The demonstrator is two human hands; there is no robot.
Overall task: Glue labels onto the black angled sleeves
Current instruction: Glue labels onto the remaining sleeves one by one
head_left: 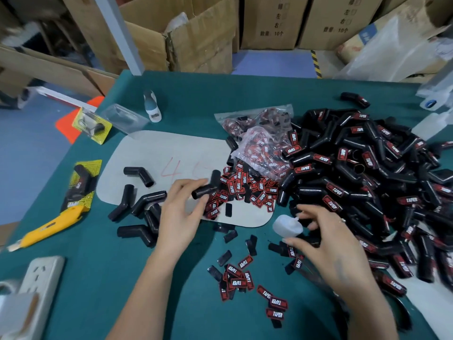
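Glue could be smearing: left hand (181, 212) is pinching a black bent rubber sleeve (206, 186), right hand (326, 244) is reaching, fingers spread, over the small white glue bottle (286, 225).

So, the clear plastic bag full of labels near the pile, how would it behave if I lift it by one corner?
The clear bag looks thin and crumpled, so it would probably sag, not hold shape. It seems stuffed with many small labels, which would likely slide to the low end. Its glossy film may feel slippery.
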